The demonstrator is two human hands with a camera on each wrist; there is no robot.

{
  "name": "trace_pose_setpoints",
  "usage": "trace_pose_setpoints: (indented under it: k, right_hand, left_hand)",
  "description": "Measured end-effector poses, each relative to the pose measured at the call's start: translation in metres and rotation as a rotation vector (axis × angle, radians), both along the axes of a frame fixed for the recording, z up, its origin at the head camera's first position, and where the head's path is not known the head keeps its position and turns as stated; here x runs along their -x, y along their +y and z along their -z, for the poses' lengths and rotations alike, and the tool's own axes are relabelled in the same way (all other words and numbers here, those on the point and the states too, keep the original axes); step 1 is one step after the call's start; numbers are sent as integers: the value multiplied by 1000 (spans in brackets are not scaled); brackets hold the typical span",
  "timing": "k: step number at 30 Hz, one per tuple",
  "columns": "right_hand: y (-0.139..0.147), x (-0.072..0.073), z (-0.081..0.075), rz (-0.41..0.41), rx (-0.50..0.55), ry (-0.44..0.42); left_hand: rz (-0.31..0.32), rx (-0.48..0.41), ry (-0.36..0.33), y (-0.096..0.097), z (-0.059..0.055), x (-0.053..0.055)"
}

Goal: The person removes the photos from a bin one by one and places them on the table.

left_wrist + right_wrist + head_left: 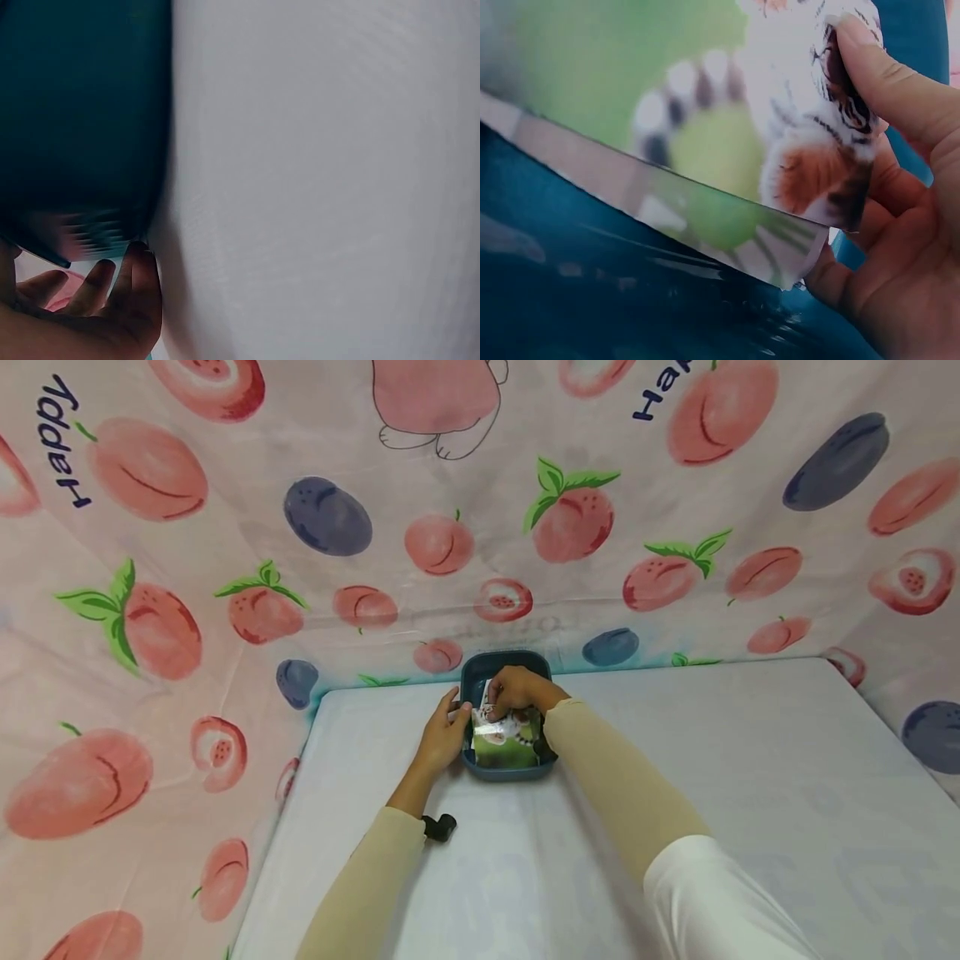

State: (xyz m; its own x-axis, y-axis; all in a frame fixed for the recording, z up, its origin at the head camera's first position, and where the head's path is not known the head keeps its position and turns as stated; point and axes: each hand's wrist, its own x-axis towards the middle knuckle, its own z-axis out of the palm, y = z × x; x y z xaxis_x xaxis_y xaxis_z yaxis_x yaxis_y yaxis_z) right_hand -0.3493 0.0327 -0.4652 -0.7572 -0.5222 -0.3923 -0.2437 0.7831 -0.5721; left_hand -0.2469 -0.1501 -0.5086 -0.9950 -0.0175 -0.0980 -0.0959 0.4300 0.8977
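A teal plastic bin (506, 772) stands at the far side of the white table, against the fruit-print cloth. My left hand (444, 735) holds it by the left wall, thumb at the rim; in the left wrist view its fingers (142, 281) lie along the outside, below a ridged patch. Inside the bin, my right hand (517, 687) pinches picture cards (502, 747) at one edge, thumb on top. The upper card (705, 127) shows a black, white and orange striped animal on green. Under it, a second picture card (757, 251) sticks out along one side.
Fruit-print cloth (442, 485) hangs behind and at both sides of the table. The white tabletop (750, 760) spreads to the right and in front of the bin. A small black device (440, 828) sits by the left wrist.
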Motion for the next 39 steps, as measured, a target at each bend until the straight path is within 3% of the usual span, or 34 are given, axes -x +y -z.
trace_pose_setpoints:
  k: [8,12,18,24,28,33,39]
  right_hand:
    - [-1,1,-2,33,-10,90]
    - [3,1,-10,16,-20,145]
    - [20,-6,-51,4,75,200]
    - [56,-14,-98,101,210,257]
    - [91,-14,-112,163,241,277]
    - [141,-11,-98,248,245,238]
    - [182,-8,-52,280,207,169]
  left_hand:
    - [0,1,-7,-1,0,0]
    - [0,-1,-13,0,0,-1]
    - [-1,1,-8,1,1,-2]
    - [-17,33,1,0,2,-1]
    - [-32,41,-3,0,2,0]
    - [-43,41,-32,1,1,-1]
    - [-38,45,-34,2,2,-1]
